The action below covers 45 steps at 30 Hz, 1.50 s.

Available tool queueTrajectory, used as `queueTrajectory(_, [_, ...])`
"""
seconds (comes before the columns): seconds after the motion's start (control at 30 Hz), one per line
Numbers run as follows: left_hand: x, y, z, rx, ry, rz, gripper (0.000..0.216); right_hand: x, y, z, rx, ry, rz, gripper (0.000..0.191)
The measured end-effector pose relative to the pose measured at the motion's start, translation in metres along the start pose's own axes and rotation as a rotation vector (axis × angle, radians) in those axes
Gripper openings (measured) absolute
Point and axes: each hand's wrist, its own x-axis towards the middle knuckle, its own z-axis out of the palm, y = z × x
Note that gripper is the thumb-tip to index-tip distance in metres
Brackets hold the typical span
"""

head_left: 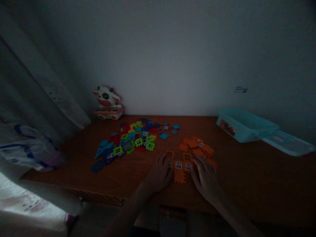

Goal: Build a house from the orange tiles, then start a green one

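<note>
Just below the orange pile [197,146], the left hand [158,174] and right hand [204,179] are resting on joined orange window tiles [179,174], fingers [163,159] open and spread flat.

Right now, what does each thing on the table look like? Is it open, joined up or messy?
left hand: open, fingers against the joined pieces
right hand: open, fingers against the joined pieces
joined orange window pieces: linked, lying flat
loose orange pieces: in a messy pile
mixed-colour pieces: spread in a messy heap
teal plastic box: open
lid: lying beside the box
cow toy: upright
</note>
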Motion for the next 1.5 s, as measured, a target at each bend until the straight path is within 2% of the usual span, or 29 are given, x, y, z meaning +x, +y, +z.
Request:
queueTrajectory(0.1, [0.031, -0.014, 0.000, -0.041, -0.002, 0.069, 0.038, 0.024, 0.024, -0.005, 0.022, -0.028, 0.038, 0.035])
queueTrajectory(0.2, [0.073, -0.031, 0.006, -0.066, 0.013, 0.205, 0.035, 0.058, 0.066, -0.004, 0.028, 0.077, 0.167, 0.036])
queueTrajectory(0.27, [0.095, -0.042, 0.014, -0.081, 0.035, 0.283, 0.033, 0.078, 0.097, 0.001, 0.043, 0.064, 0.223, 0.033])
queueTrajectory(0.33, [0.106, -0.051, 0.022, -0.118, 0.103, 0.303, 0.034, 0.090, 0.121, 0.008, 0.052, -0.014, 0.296, 0.031])
queueTrajectory(0.43, [0.102, -0.061, 0.030, -0.167, 0.231, 0.230, 0.037, 0.095, 0.138, 0.018, 0.082, -0.121, 0.328, 0.036])
queueTrajectory(0.57, [0.088, -0.063, 0.031, -0.210, 0.266, 0.160, 0.034, 0.095, 0.140, 0.023, 0.113, -0.307, 0.331, 0.051])
queueTrajectory(0.67, [0.087, -0.062, 0.030, -0.222, 0.242, 0.126, 0.032, 0.096, 0.142, 0.022, 0.177, -0.343, 0.314, 0.055])
queueTrajectory(0.93, [0.089, -0.057, 0.026, -0.188, 0.176, 0.163, 0.027, 0.086, 0.132, 0.032, 0.313, -0.158, 0.420, 0.059])
queueTrajectory(1.03, [0.088, -0.055, 0.024, -0.174, 0.177, 0.161, 0.026, 0.085, 0.126, 0.033, 0.282, -0.098, 0.397, 0.048])
queueTrajectory(1.17, [0.087, -0.054, 0.023, -0.149, 0.191, 0.178, 0.024, 0.087, 0.118, 0.026, 0.252, -0.096, 0.311, 0.030])
queueTrajectory(1.5, [0.080, -0.066, 0.017, -0.088, 0.110, 0.198, 0.020, 0.088, 0.105, 0.016, 0.204, 0.091, 0.258, 0.035])
